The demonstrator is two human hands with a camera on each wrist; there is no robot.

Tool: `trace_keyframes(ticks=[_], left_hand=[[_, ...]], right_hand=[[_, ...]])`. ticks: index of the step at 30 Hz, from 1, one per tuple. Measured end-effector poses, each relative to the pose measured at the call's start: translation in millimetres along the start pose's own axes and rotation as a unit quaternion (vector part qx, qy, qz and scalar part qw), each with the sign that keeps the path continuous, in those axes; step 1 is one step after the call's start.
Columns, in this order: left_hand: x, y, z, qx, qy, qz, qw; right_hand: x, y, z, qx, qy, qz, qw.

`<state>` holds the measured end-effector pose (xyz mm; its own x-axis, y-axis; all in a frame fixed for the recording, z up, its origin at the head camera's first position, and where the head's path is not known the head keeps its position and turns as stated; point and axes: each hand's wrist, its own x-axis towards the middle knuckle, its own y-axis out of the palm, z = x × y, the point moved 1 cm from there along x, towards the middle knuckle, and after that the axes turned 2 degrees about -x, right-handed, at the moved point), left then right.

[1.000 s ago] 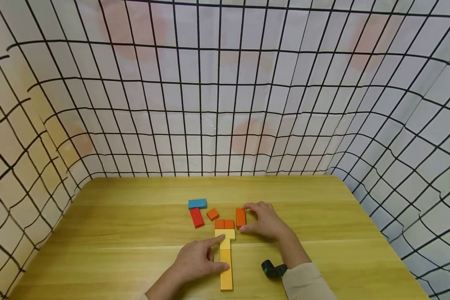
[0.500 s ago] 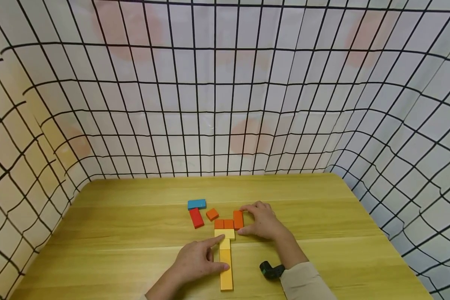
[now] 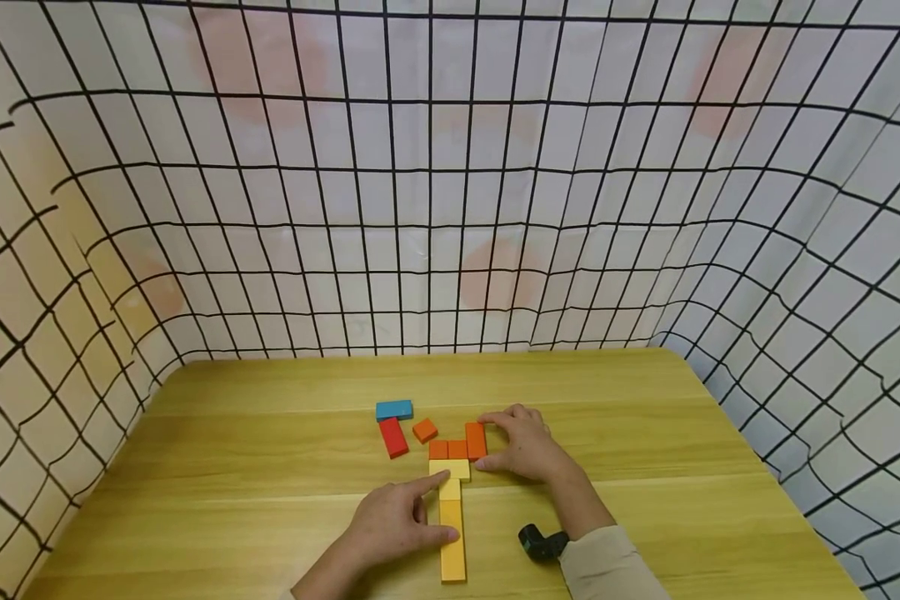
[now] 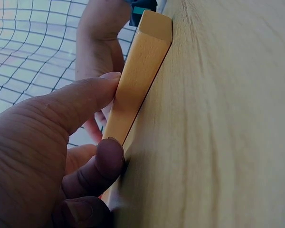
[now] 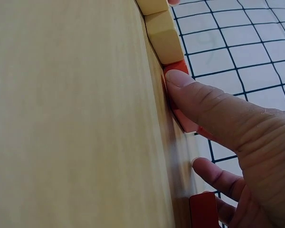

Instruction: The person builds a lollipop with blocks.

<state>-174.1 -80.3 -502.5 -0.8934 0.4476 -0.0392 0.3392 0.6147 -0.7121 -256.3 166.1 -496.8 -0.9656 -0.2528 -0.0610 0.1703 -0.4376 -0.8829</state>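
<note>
In the head view my right hand pinches an orange block, index finger at its far end and thumb at its near end. That block stands against two small orange squares laid side by side. Just below them runs a crosswise pale yellow block, then a small pale yellow block and a longer yellow strip. My left hand touches the pale yellow pieces with its index finger and rests its thumb on the strip. In the left wrist view the thumb presses the yellow strip's side.
Beyond the row lie a blue block, a red block and a tilted small orange block. A black angled device sits at my right wrist. Black-grid fabric walls the wooden table's back and sides.
My right hand has slid the orange block left, from a gap beside the small orange squares to standing against them. My left hand has stayed in place.
</note>
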Motion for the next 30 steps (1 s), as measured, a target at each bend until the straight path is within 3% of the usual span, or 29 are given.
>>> trace_keyframes(ticks=[25,30], left_hand=[[-1.0,-0.3,0.9,0.002,-0.004,0.003,1.0000],[-0.1,-3.2,2.7,-0.024,-0.005,0.007,0.9997]], right_hand=[[-2.8,0.0,-1.2,0.025,0.001,0.002,0.9997],[-2.3,-0.1,-1.2,0.023,0.001,0.001,0.9997]])
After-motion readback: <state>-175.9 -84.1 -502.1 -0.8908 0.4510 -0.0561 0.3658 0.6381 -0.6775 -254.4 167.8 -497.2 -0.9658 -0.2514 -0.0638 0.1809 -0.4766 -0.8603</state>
